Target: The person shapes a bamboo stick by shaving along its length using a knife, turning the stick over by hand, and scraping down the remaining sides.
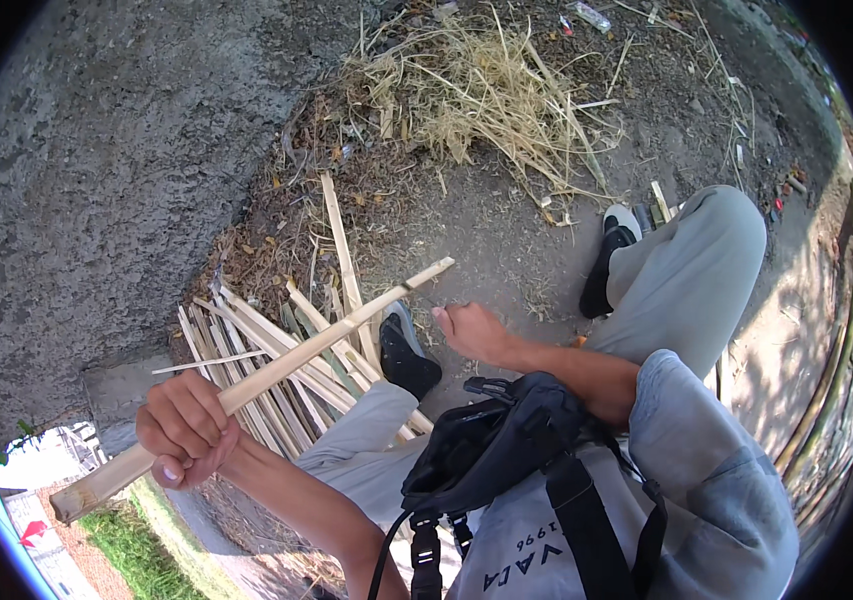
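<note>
Ground point(126, 150) of rough grey dirt filled most of the scene, with one heap of dry straw point(486, 90) lying at the far side. Nearer the person lay a pile of split bamboo strips point(256, 360), too many and too overlapped to count. Two grey trouser legs ended in two black shoes; the left shoe point(406, 355) rested against the pile. One black bag point(491, 440) hung at the chest and hid part of the lap. The left hand point(184, 428) was closed tight around one long bamboo stick point(276, 375), which slanted up across the pile. The right hand point(471, 330) hung loose and half open, holding nothing, beside the stick's upper tip.
</note>
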Demonstrator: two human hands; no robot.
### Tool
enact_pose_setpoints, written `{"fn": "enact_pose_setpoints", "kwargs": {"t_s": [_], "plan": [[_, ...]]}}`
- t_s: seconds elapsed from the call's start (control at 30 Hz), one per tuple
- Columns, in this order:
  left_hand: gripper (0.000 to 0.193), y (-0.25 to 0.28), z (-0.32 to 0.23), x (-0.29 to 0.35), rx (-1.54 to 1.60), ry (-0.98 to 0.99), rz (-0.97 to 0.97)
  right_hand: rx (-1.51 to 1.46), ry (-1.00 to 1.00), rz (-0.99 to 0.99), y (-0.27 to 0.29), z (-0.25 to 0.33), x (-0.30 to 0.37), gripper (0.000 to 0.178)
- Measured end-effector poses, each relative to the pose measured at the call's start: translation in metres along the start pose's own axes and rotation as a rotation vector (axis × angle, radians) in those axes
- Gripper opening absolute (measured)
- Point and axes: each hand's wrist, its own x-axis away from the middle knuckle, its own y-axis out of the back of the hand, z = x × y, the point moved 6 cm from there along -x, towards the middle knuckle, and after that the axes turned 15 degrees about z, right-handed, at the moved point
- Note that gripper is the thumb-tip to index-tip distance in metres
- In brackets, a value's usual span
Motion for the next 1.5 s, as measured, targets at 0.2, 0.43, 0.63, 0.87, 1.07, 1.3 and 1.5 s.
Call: {"fn": "enact_pose_setpoints", "kwargs": {"t_s": [0.2, 0.43, 0.63, 0.87, 1.07, 1.3, 1.5], "plan": [[0.042, 0.001, 0.004, -0.003, 0.045, 0.009, 0.035, -0.019, 0.034, -0.037, -0.001, -0.033, -0.005, 0.046], [0.04, 0.001, -0.001, -0.002, 0.042, 0.02, 0.034, -0.035, 0.189, -0.042, -0.001, 0.012, 0.006, 0.051], [0.04, 0.004, 0.006, -0.001, 0.091, 0.029, 0.039, -0.069, -0.107, -0.021, -0.006, -0.058, -0.022, 0.052], [0.041, 0.0, 0.004, -0.004, 0.099, 0.028, 0.06, -0.016, 0.01, -0.041, -0.006, -0.035, -0.014, 0.054], [0.041, 0.003, -0.001, 0.004, 0.085, 0.029, 0.047, -0.047, -0.061, 0.026, -0.003, -0.025, -0.008, 0.053], [0.04, 0.001, 0.003, -0.003, 0.103, 0.03, 0.081, -0.008, 0.052, -0.049, 0.007, -0.024, 0.002, 0.049], [0.04, -0.007, 0.002, -0.005, 0.097, 0.029, 0.086, -0.04, 0.038, 0.01, 0.005, 0.013, 0.004, 0.05]]}}
